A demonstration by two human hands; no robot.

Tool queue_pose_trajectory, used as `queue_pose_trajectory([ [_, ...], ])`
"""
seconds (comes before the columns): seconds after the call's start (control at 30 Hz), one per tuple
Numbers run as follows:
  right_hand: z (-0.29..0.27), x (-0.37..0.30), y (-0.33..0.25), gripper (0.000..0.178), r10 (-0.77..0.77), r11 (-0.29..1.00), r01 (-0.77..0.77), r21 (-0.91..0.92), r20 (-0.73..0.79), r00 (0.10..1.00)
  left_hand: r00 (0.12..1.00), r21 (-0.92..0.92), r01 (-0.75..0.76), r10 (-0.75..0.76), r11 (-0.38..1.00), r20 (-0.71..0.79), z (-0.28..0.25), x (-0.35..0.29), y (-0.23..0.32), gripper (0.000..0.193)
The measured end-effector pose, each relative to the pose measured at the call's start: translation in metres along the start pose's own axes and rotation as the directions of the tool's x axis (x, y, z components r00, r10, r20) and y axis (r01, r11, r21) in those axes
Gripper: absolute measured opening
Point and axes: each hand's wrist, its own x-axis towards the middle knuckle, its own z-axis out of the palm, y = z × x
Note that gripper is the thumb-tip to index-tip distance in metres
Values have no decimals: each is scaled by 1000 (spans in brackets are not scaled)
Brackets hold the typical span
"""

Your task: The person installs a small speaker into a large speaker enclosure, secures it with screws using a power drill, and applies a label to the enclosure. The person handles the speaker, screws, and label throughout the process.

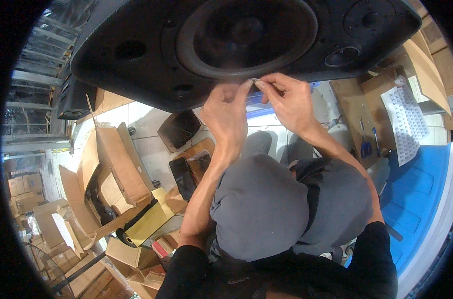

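Note:
A large black speaker cabinet (136, 82) fills the top of the head view, its big round cone (249, 32) facing me. Just below the cone's near rim, my left hand (226, 107) and my right hand (288, 97) meet fingertip to fingertip. Both are closed in a pinch. Between the thumbs and forefingers is a tiny pale bit, too small to name. From this view I cannot tell whether the fingers touch the cabinet's edge. My forearms reach up on either side of my grey-clothed knees (261, 209).
Left of me lie an opened cardboard box (122, 164), a yellow box (151, 217) and a dark phone (182, 178). On the right are blue-handled scissors (366, 148), a pen (375, 135), a printed white sheet (404, 119) and a blue plastic surface (410, 199). Metal racks (37, 79) stand far left.

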Motion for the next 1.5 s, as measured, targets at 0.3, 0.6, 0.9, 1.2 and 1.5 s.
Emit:
queue_pose_trajectory([
  [0.3,8,-1,6,19,-155,978,131,-161,-148,977,994,-13,107,-107,994,31,-2,-1,6,28],
  [0.6,7,-1,7,18,-152,978,125,-167,-161,975,1000,-10,22,-22,1000,-6,0,0,6,26],
  [0.9,3,2,7,22,-310,875,224,-429,-141,940,999,151,45,-42,987,-23,-2,-4,8,26],
  [1.2,-6,0,10,24,-359,801,252,-543,-99,928,965,257,-193,231,947,-127,-1,-4,-5,29],
  [1.5,-3,4,15,33,-459,704,324,-632,-57,886,932,342,-293,346,893,-105,0,-2,-9,28],
])
